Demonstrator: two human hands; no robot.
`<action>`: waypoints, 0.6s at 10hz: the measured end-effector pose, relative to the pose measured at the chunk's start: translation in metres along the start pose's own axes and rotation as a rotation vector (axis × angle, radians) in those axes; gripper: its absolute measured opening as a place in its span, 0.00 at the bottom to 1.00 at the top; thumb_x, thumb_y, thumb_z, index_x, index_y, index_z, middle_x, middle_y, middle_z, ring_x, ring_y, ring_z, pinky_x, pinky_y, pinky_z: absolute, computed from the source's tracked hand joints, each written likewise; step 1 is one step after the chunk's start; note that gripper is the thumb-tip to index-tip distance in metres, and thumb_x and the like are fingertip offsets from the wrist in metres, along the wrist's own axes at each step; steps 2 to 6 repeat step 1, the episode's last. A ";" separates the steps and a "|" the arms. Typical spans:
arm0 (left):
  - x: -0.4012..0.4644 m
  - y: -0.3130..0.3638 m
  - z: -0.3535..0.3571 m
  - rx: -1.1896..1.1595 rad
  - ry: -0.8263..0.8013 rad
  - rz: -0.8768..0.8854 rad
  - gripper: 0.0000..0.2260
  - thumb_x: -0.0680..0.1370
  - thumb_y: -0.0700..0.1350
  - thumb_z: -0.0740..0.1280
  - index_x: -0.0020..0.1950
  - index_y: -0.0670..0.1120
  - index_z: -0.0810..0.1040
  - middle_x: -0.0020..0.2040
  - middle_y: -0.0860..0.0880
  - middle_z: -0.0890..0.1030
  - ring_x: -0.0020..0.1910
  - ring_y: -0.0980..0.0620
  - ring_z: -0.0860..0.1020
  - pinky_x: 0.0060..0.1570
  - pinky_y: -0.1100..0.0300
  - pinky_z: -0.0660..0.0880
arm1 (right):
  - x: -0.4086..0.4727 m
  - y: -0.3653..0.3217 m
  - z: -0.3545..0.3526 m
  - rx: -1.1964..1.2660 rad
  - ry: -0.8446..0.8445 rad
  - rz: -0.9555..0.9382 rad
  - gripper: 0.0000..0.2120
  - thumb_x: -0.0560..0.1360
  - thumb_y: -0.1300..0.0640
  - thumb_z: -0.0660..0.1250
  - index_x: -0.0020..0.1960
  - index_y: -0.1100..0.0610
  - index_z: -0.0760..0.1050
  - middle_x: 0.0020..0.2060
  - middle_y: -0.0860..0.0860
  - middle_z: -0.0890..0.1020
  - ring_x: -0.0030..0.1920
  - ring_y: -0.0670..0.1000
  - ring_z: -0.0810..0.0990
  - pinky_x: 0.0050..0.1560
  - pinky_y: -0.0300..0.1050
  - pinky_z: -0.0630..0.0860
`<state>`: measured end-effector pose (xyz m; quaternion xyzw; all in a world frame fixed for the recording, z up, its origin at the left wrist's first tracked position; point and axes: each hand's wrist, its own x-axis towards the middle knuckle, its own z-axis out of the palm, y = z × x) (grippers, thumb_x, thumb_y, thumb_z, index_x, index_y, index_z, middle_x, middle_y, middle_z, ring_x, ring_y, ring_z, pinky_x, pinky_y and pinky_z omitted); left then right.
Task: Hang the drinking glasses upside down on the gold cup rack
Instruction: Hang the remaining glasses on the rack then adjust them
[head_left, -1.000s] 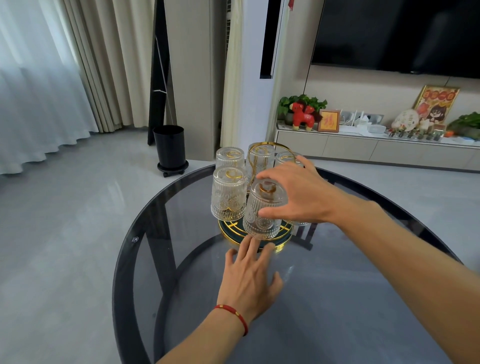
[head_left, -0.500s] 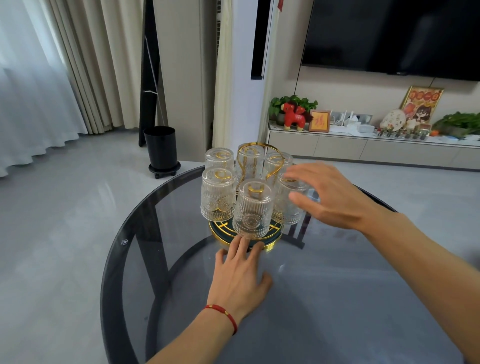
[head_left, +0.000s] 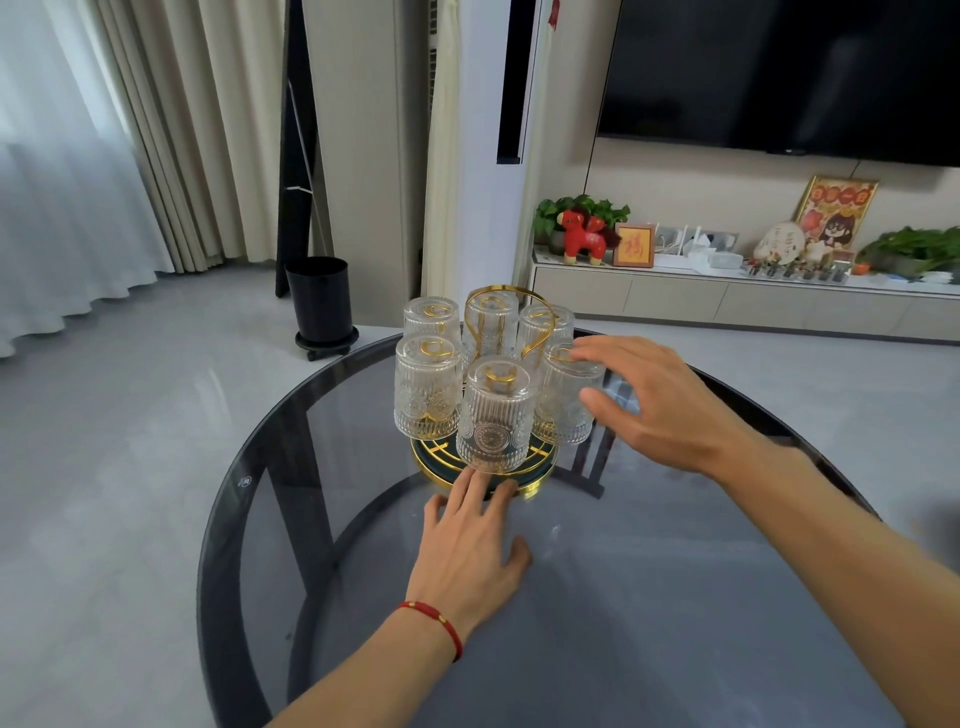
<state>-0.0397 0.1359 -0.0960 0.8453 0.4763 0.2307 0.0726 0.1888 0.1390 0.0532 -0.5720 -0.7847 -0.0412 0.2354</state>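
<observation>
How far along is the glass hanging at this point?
Nearly done, it seems: six glasses hang upside down on the gold cup rack, including the front glass. In hand: nothing; the right hand is open beside the right-front glass, and the left hand lies flat on the glass table at the rack's base. No loose glasses remain visible.

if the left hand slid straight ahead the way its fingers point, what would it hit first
The left hand lies flat on the glass table, fingertips already at the gold-rimmed base of the cup rack. It would likely meet that base first, just under the nearest hanging glass.
</observation>
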 end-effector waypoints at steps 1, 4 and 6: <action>-0.007 0.001 -0.003 -0.025 -0.022 0.014 0.27 0.77 0.51 0.64 0.76 0.49 0.66 0.76 0.51 0.64 0.79 0.47 0.58 0.74 0.46 0.63 | -0.019 -0.020 0.014 0.030 0.259 -0.040 0.18 0.77 0.57 0.65 0.66 0.56 0.78 0.62 0.52 0.82 0.65 0.53 0.78 0.69 0.52 0.70; -0.007 0.001 -0.003 -0.025 -0.022 0.014 0.27 0.77 0.51 0.64 0.76 0.49 0.66 0.76 0.51 0.64 0.79 0.47 0.58 0.74 0.46 0.63 | -0.019 -0.020 0.014 0.030 0.259 -0.040 0.18 0.77 0.57 0.65 0.66 0.56 0.78 0.62 0.52 0.82 0.65 0.53 0.78 0.69 0.52 0.70; -0.007 0.001 -0.003 -0.025 -0.022 0.014 0.27 0.77 0.51 0.64 0.76 0.49 0.66 0.76 0.51 0.64 0.79 0.47 0.58 0.74 0.46 0.63 | -0.019 -0.020 0.014 0.030 0.259 -0.040 0.18 0.77 0.57 0.65 0.66 0.56 0.78 0.62 0.52 0.82 0.65 0.53 0.78 0.69 0.52 0.70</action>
